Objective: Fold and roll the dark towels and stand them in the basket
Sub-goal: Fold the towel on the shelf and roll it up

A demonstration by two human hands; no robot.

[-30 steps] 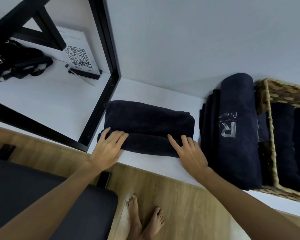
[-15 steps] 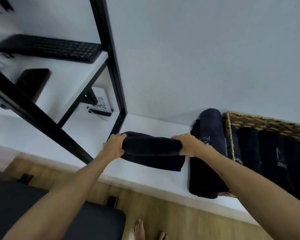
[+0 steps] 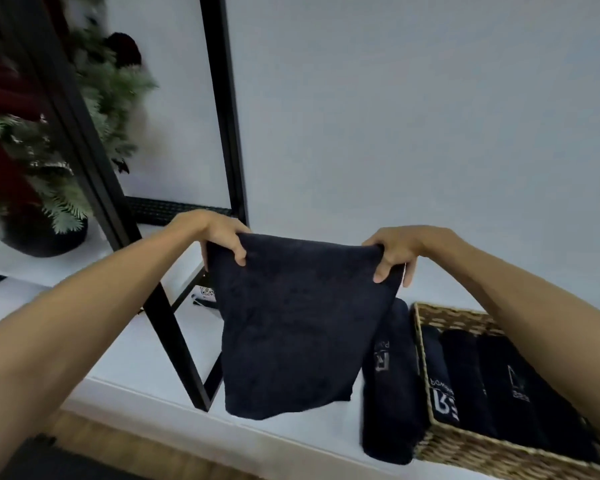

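A dark towel hangs in the air above the white shelf. My left hand pinches its top left corner and my right hand pinches its top right corner, so the cloth drops open between them. The towel's lower edge hangs just above the shelf. A rolled dark towel with a pale logo lies on the shelf against the left wall of the wicker basket. Several rolled dark towels lie side by side inside the basket.
A black metal frame rises from the shelf behind the hanging towel, with a slanted bar on the left. A potted green plant and a black keyboard sit at the left. Wood floor shows below the shelf edge.
Both hands gripped the folded towel on the shelf, then lifted it. It has fallen open and now hangs from its top corners. The view has tilted upward.
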